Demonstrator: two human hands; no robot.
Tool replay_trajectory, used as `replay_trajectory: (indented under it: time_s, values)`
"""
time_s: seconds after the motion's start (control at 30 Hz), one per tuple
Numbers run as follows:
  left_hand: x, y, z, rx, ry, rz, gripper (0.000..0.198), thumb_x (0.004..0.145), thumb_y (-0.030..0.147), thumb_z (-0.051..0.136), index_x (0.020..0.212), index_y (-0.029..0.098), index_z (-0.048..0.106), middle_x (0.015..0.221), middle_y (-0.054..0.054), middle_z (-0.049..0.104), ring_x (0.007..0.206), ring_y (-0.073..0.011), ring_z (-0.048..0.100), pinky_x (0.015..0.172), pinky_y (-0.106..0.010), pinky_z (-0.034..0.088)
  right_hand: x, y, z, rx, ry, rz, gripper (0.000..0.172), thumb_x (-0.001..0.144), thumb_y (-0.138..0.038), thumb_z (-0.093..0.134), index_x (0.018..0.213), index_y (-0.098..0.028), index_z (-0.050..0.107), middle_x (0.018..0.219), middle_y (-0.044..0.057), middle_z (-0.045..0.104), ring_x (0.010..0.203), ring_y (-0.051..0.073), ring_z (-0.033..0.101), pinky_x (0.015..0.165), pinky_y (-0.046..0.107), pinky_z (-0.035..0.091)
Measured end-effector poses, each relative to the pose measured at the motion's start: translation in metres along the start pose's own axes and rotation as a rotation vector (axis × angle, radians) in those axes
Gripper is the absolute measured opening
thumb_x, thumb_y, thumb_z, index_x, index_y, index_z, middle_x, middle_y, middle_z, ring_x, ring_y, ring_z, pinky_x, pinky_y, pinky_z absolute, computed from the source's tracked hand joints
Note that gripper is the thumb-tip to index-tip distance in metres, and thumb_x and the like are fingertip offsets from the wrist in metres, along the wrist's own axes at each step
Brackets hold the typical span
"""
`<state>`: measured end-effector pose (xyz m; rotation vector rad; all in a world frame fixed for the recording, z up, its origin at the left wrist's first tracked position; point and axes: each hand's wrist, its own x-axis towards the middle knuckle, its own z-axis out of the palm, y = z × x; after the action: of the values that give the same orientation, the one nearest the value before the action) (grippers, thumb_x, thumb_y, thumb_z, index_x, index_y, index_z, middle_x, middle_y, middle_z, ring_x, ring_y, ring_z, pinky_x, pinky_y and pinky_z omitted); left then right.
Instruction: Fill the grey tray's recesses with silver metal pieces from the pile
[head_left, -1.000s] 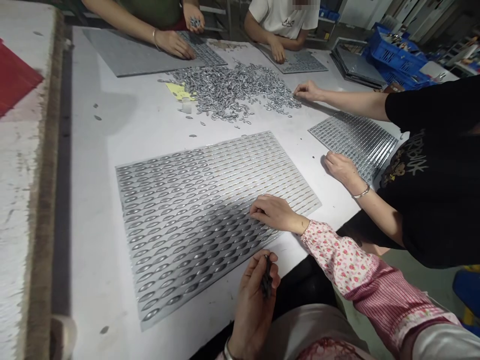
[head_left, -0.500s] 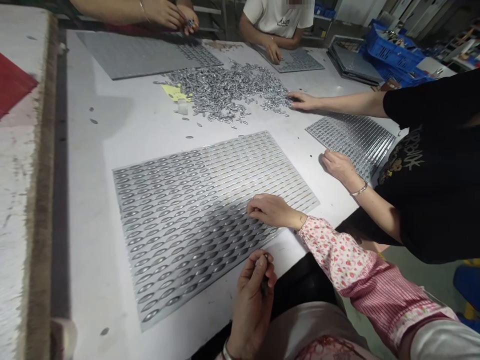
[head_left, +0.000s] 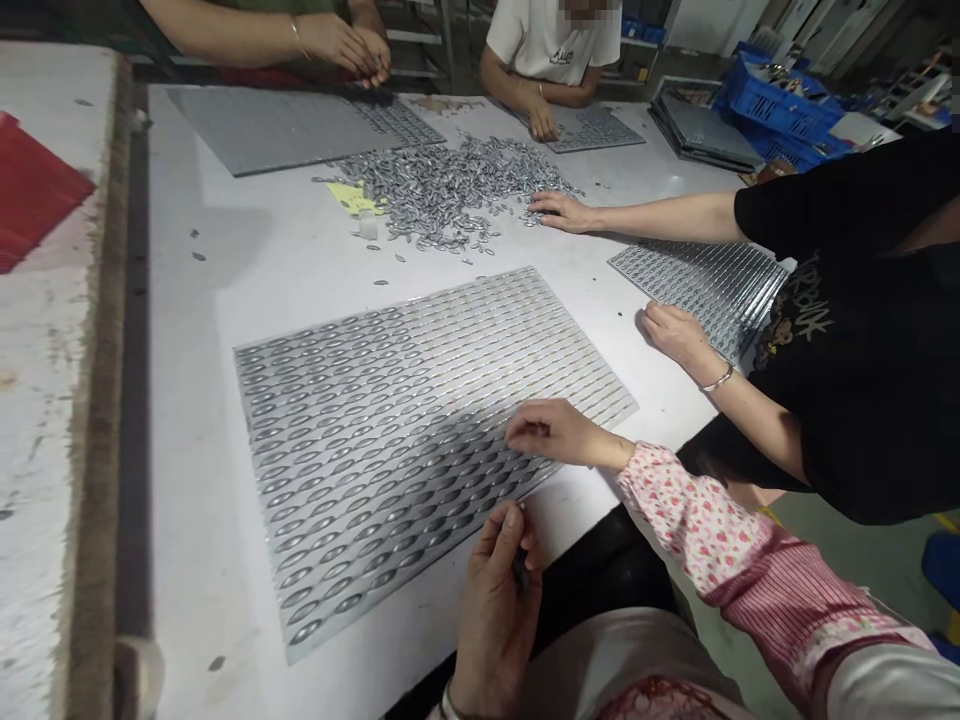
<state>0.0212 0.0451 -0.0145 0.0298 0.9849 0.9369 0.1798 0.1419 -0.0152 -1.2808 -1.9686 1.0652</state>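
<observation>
A large grey metal tray (head_left: 352,400) with rows of oval pockets lies on the white table in front of me; most pockets hold small silver oval pieces. My right hand (head_left: 551,432), in a floral sleeve, rests over the tray's near right part with fingers pinched together. My left hand (head_left: 495,590) is at the table's near edge, fingers curled round a small bunch of dark metal pieces (head_left: 519,570). A heap of loose silver pieces (head_left: 450,185) lies at the far middle of the table.
A person in black at the right reaches one hand (head_left: 559,210) into the heap and rests the other (head_left: 675,335) beside a second tray (head_left: 705,280). Two more people work on grey trays (head_left: 270,125) at the far side. Blue crates (head_left: 787,105) stand at the back right.
My left hand has moved slightly left along the table edge. My right hand has lifted a little off the tray. The co-worker's far hand has slid left into the heap.
</observation>
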Motion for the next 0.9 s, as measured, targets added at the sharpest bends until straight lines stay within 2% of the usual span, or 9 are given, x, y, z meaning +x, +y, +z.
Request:
replay_trajectory:
  time_s: [0.1, 0.17, 0.23, 0.37, 0.47, 0.63, 0.73, 0.83, 0.9]
  values:
    - [0.001, 0.000, 0.001, -0.026, 0.004, 0.002, 0.023, 0.065, 0.027, 0.083, 0.078, 0.016, 0.068, 0.069, 0.004, 0.050, 0.055, -0.0049, 0.042, 0.046, -0.013, 0.039, -0.026, -0.011, 0.000, 0.208, -0.170, -0.081, 0.019, 0.081, -0.029, 0.070, 0.094, -0.016, 0.069, 0.085, 0.002, 0.065, 0.076, 0.011, 0.059, 0.067, 0.021, 0.045]
    - [0.002, -0.001, 0.004, -0.037, 0.012, -0.013, 0.021, 0.065, 0.027, 0.083, 0.078, 0.017, 0.069, 0.068, 0.004, 0.051, 0.056, -0.0051, 0.043, 0.047, -0.014, 0.040, -0.038, -0.014, 0.004, 0.259, -0.168, -0.101, 0.019, 0.081, -0.030, 0.071, 0.093, -0.015, 0.069, 0.083, 0.002, 0.064, 0.076, 0.011, 0.059, 0.069, 0.022, 0.046]
    - [0.003, -0.002, 0.006, -0.037, 0.031, -0.035, 0.019, 0.067, 0.029, 0.081, 0.078, 0.017, 0.070, 0.071, 0.002, 0.055, 0.058, -0.0061, 0.046, 0.049, -0.015, 0.043, -0.043, -0.011, 0.008, 0.309, -0.081, -0.047, 0.016, 0.082, -0.030, 0.069, 0.088, -0.015, 0.070, 0.078, 0.002, 0.064, 0.071, 0.010, 0.057, 0.066, 0.021, 0.044]
    - [0.002, -0.002, 0.010, -0.038, 0.048, -0.085, 0.024, 0.074, 0.031, 0.074, 0.093, 0.017, 0.072, 0.082, -0.004, 0.065, 0.063, -0.0098, 0.054, 0.055, -0.019, 0.047, -0.033, 0.005, 0.007, 0.387, 0.166, 0.205, 0.017, 0.081, -0.031, 0.068, 0.083, -0.014, 0.068, 0.070, -0.001, 0.063, 0.060, 0.008, 0.051, 0.057, 0.019, 0.039]
    - [0.001, -0.001, 0.008, -0.046, 0.040, -0.103, 0.021, 0.072, 0.027, 0.075, 0.091, 0.018, 0.072, 0.079, -0.002, 0.065, 0.060, -0.0084, 0.052, 0.051, -0.016, 0.045, -0.020, 0.014, 0.000, 0.212, 0.261, 0.276, 0.015, 0.081, -0.029, 0.067, 0.083, -0.013, 0.068, 0.066, -0.002, 0.060, 0.057, 0.007, 0.046, 0.055, 0.019, 0.036]
    - [-0.001, -0.001, 0.005, -0.077, 0.014, -0.150, 0.017, 0.067, 0.025, 0.080, 0.073, 0.016, 0.067, 0.069, 0.000, 0.061, 0.054, -0.0070, 0.048, 0.047, -0.015, 0.043, -0.006, 0.016, -0.005, -0.192, 0.182, 0.194, 0.009, 0.085, -0.023, 0.065, 0.080, -0.016, 0.068, 0.068, -0.002, 0.061, 0.068, 0.010, 0.050, 0.068, 0.023, 0.037]
    - [-0.002, -0.001, 0.005, -0.086, 0.057, -0.148, 0.012, 0.074, 0.022, 0.074, 0.083, 0.014, 0.070, 0.076, -0.003, 0.065, 0.059, -0.0085, 0.054, 0.049, -0.016, 0.046, -0.001, 0.014, -0.003, -0.272, 0.139, 0.169, 0.011, 0.086, -0.026, 0.065, 0.079, -0.018, 0.067, 0.075, 0.000, 0.062, 0.078, 0.013, 0.050, 0.077, 0.026, 0.036]
    - [-0.001, -0.001, 0.005, -0.077, 0.085, -0.175, 0.023, 0.079, 0.016, 0.067, 0.101, 0.013, 0.070, 0.092, -0.010, 0.070, 0.066, -0.0109, 0.060, 0.054, -0.018, 0.050, 0.002, 0.014, 0.001, -0.388, 0.107, 0.187, 0.014, 0.089, -0.029, 0.062, 0.081, -0.019, 0.066, 0.079, 0.000, 0.062, 0.083, 0.014, 0.051, 0.078, 0.027, 0.036]
    - [-0.001, -0.003, 0.004, -0.069, 0.065, -0.169, 0.022, 0.079, 0.017, 0.067, 0.101, 0.013, 0.070, 0.091, -0.010, 0.071, 0.064, -0.0106, 0.059, 0.053, -0.019, 0.051, 0.005, 0.015, 0.002, -0.424, 0.104, 0.202, 0.011, 0.088, -0.028, 0.063, 0.081, -0.020, 0.064, 0.078, -0.001, 0.062, 0.083, 0.014, 0.050, 0.078, 0.026, 0.035]
